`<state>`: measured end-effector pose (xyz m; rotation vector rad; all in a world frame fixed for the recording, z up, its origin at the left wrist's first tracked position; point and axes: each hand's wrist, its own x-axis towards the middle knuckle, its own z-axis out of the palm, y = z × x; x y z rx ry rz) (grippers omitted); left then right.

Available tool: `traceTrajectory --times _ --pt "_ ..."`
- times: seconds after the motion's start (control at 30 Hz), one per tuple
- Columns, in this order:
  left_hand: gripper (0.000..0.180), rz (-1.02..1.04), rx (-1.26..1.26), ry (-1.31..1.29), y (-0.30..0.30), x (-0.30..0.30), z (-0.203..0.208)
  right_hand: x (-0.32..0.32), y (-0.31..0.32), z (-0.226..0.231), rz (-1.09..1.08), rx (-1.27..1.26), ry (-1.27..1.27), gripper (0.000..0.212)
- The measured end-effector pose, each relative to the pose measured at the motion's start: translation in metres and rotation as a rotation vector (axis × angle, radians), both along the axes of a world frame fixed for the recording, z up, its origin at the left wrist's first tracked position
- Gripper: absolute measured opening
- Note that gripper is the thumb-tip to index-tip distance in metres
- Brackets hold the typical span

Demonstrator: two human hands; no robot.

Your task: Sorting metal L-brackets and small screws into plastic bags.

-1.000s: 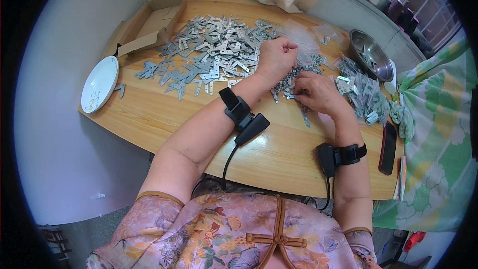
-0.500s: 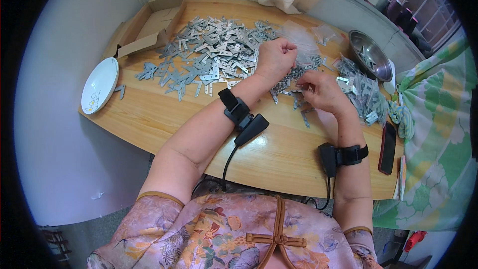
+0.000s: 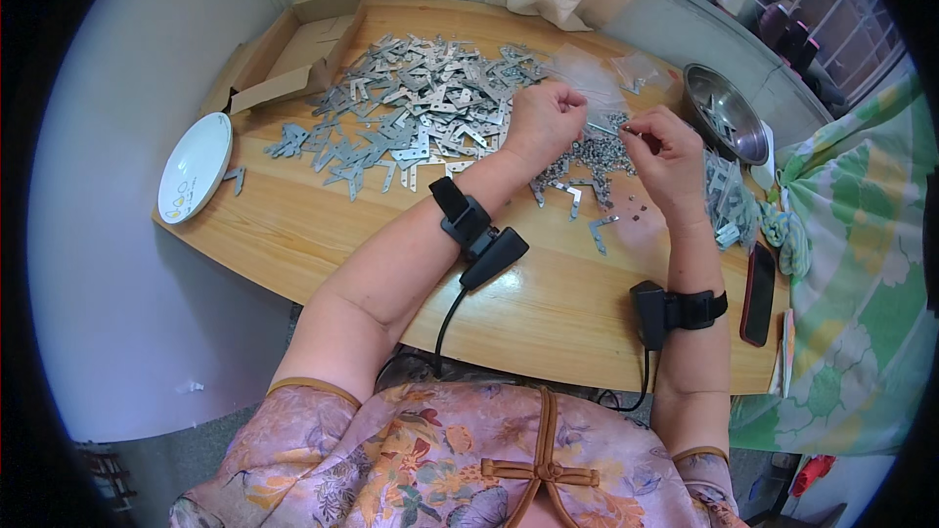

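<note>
My left hand is closed in a pinch above the small metal parts. From its fingertips a thin silver metal bracket, seen nearly edge-on, reaches toward my right hand. The right fingers are pinched together near the bracket's end; a tiny piece at their tips is too small to make out. Beneath both hands spreads a heap of small metal hardware. Several L-shaped brackets lie at its near side, one bracket closest to me. Left of my left hand is a large pile of silver corner brackets.
An open cardboard box stands at the back left, a white plate at the left edge. To the right are a steel bowl, bagged metal parts and a phone. Clear plastic bags lie behind my hands.
My right hand has moved away from me and slightly right, its fingers closing to a pinch. The bracket between my hands now shows. Brackets formerly covered by the right hand are visible. The left hand barely moved.
</note>
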<state>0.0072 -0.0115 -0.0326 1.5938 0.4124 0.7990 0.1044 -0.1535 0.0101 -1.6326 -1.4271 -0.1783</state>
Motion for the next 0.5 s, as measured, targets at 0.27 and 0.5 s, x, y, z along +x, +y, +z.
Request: traceTrajectory --times 0.27,0.5 --pt "0.014 -0.013 0.088 -0.017 -0.006 0.002 -0.001 -0.010 0.013 -0.019 -0.164 0.095 -0.315 0.007" --pt "0.013 -0.035 0.110 0.011 -0.009 0.002 0.000 -0.003 0.018 -0.033 -0.270 0.177 -0.434 0.009"
